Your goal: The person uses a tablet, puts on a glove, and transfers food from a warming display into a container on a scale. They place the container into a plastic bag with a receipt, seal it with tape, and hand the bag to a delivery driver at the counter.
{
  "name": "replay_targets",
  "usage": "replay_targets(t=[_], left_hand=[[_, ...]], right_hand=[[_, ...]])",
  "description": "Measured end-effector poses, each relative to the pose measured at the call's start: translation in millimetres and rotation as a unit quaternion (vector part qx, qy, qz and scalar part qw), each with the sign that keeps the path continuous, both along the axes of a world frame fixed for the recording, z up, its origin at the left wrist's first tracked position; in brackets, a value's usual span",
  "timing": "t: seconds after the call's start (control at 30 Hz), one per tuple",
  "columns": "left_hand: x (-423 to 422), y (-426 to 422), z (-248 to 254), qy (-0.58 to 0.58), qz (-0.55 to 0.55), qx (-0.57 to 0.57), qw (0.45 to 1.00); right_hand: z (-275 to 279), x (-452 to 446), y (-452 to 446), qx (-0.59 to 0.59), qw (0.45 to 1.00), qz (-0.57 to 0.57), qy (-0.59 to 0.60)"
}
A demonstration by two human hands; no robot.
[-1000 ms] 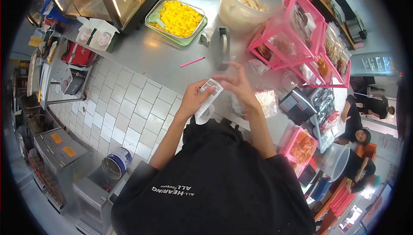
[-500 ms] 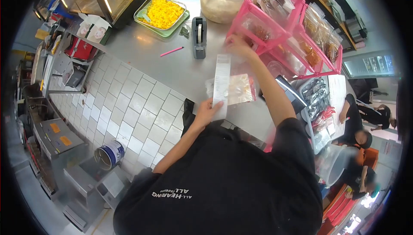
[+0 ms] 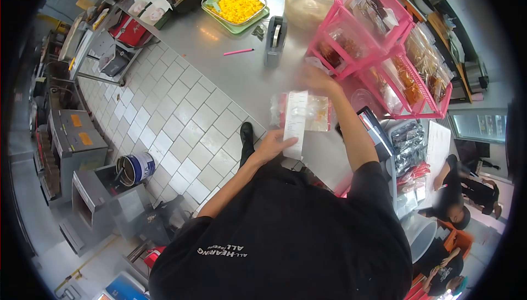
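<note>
My left hand (image 3: 276, 145) is closed on a long white printed receipt (image 3: 296, 114), thumb on top near its lower end. Under the receipt, a clear plastic packet (image 3: 318, 119) with red edging and pale contents lies on the steel counter. My right hand (image 3: 318, 79) is smeared by motion, just in front of the pink stacked baskets (image 3: 351, 69). A whitish translucent piece (image 3: 319, 64) shows beside its fingers; whether the hand grips it I cannot tell. The baskets hold several clear bags of brown and orange food.
A black tape dispenser (image 3: 275, 42) and a pink pen (image 3: 239, 52) lie on the counter (image 3: 219, 75). Behind stand a tray of yellow food (image 3: 263, 9) and a large translucent tub (image 3: 299, 12). Right are a dark tablet (image 3: 376, 132) and a bin of packets (image 3: 409, 141). Other people are at far right.
My right hand has drawn back from the basket opening, and a whitish translucent piece now shows by it. My left hand still holds the receipt over the packet. The camera view has shifted.
</note>
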State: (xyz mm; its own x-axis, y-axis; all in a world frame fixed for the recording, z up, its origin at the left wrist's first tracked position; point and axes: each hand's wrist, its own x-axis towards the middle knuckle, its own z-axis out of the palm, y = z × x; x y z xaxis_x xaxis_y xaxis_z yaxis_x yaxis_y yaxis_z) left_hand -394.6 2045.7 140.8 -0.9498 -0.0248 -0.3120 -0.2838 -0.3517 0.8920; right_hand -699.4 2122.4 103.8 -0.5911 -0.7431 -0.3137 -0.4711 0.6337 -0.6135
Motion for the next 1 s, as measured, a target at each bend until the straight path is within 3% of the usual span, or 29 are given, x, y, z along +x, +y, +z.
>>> replay_targets(t=[0.07, 0.2, 0.27, 0.37, 0.4, 0.47, 0.5, 0.57, 0.6, 0.67, 0.7, 0.77, 0.87, 1.0], left_hand=[[1.9, 3.0, -3.7, 0.010, -0.005, -0.005, 1.000], [2.3, 1.6, -5.2, 0.050, -0.046, -0.014, 0.998], [0.3, 3.1, -2.2, 0.064, -0.072, -0.026, 0.995], [-6.4, 7.2, -6.0, 0.042, -0.072, -0.102, 0.991], [-7.5, 9.0, -16.2, 0.025, -0.080, -0.111, 0.990], [-8.5, 11.0, -31.6, 0.020, -0.086, -0.128, 0.988], [-9.3, 10.2, -33.2, 0.020, -0.087, -0.125, 0.988], [-11.0, 8.5, -34.9, 0.010, -0.100, -0.131, 0.986], [-11.9, 8.9, -32.8, 0.010, -0.102, -0.130, 0.986], [-15.8, 6.9, -26.0, 0.020, -0.097, -0.176, 0.979], [-16.5, 7.6, -28.3, 0.020, -0.097, -0.178, 0.979], [-16.1, 10.9, -34.2, 0.060, -0.054, -0.121, 0.989], [-19.0, 4.6, -45.9, -0.004, -0.102, -0.121, 0.987], [-21.1, 5.3, -70.3, 0.024, -0.086, -0.184, 0.979]], right_hand=[[13.4, 15.7, -1.2, -0.060, 0.983, 0.019, -0.172], [11.7, 10.5, 16.8, 0.008, 0.994, 0.058, -0.095], [67.7, 27.4, 36.5, -0.165, 0.978, -0.124, 0.003], [130.6, 56.6, 88.7, -0.167, 0.976, -0.115, -0.076], [144.8, 70.2, 99.0, -0.160, 0.977, -0.115, -0.079], [163.3, 92.2, 116.7, 0.000, 0.981, 0.039, -0.188], [161.4, 102.8, 117.3, 0.003, 0.981, 0.037, -0.189], [148.6, 128.4, 101.7, 0.007, 0.983, 0.135, -0.128], [141.7, 137.0, 94.7, 0.008, 0.983, 0.133, -0.128], [128.6, 149.4, 79.2, -0.070, 0.990, 0.020, -0.124], [124.3, 155.0, 73.3, -0.071, 0.990, 0.021, -0.124], [119.1, 165.8, 66.1, -0.025, 0.995, -0.086, 0.046], [126.2, 170.9, 62.5, 0.073, 0.982, -0.138, 0.110], [136.3, 154.7, 76.8, 0.146, 0.969, -0.155, 0.123]])
